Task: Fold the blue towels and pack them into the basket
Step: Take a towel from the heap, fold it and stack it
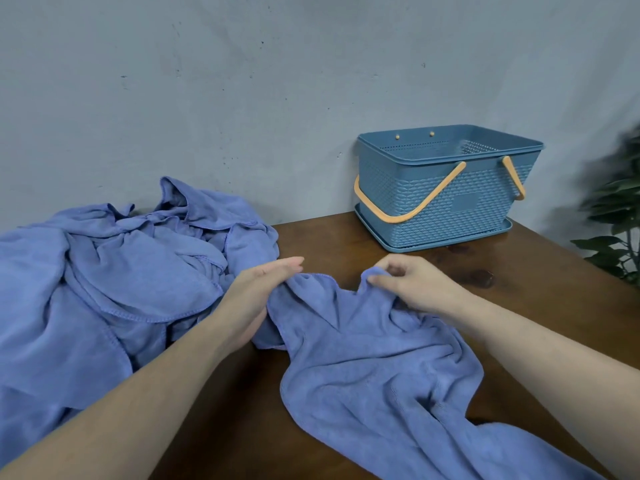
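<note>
1. Right hand (412, 282): thumb and fingertips pinch a raised tuck in the far edge of the blue towel (374, 368). The grip is small; in my judgement it should slide outward to a true corner before any tension is applied.
2. Left hand (258, 294): fingers lie nearly straight, with the palm side against the towel's left end. Whether the thumb clamps cloth underneath cannot be told.
3. Towel in hand: it lies crumpled on the wooden table (346, 237), between the forearms, its near end running off the bottom of the view. No fold is made yet.
4. Recommended practice: find both far corners, draw them apart until the edge is straight, flatten the cloth, then fold.
5. Pile of unfolded towels (104, 271): heaped to the left, touching the left hand's side. Risk of dragging a neighbour along.
6. Basket (446, 188): stands at the far right against the wall, handles down; no towel shows inside.
</note>
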### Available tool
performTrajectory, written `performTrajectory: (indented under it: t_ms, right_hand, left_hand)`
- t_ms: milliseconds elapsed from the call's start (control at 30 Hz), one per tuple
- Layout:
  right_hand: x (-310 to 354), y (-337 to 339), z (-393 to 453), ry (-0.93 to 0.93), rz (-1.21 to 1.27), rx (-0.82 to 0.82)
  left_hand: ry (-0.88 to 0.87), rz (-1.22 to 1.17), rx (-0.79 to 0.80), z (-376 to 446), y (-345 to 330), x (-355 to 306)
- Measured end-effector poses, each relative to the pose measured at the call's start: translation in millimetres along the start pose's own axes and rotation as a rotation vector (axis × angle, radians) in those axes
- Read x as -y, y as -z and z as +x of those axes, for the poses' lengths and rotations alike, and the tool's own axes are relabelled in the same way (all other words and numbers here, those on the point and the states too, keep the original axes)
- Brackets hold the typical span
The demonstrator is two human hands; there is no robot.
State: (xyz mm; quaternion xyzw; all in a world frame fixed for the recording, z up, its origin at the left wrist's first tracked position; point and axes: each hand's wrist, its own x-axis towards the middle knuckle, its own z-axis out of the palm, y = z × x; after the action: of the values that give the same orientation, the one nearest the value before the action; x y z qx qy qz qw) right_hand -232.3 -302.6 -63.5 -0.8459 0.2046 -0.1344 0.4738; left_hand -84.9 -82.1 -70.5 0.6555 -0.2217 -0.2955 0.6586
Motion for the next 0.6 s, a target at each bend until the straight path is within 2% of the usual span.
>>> performTrajectory:
  t_ms: [67,167,267,367,467,500,600]
  right_hand:
    - [2,6,2,-0.051,0.055,-0.055]
    - [3,14,7,-0.129,0.184,-0.075]
    - [5,17,17,-0.2,0.373,-0.125]
    - [8,10,34,-0.124,0.433,-0.222]
    - [11,0,59,0.076,0.207,-0.3]
    - [14,-3,67,0.128,0.125,-0.312]
    - [20,-12,94,0.216,-0.006,-0.313]
  left_hand:
    - [-0.072,0.212,-0.027,3,2,3]
    - [-0.224,0.546,-0.158,13,6,6]
    - [-0.261,0.584,-0.285,27,6,4]
    - [-0.199,0.334,-0.471,48,0,-2]
    - [-0.07,-0.203,-0.489,81,-13,-17]
    - [-0.045,-0.316,-0.488,92,-19,-21]
    - [-0.062,-0.39,-0.546,121,-29,-13]
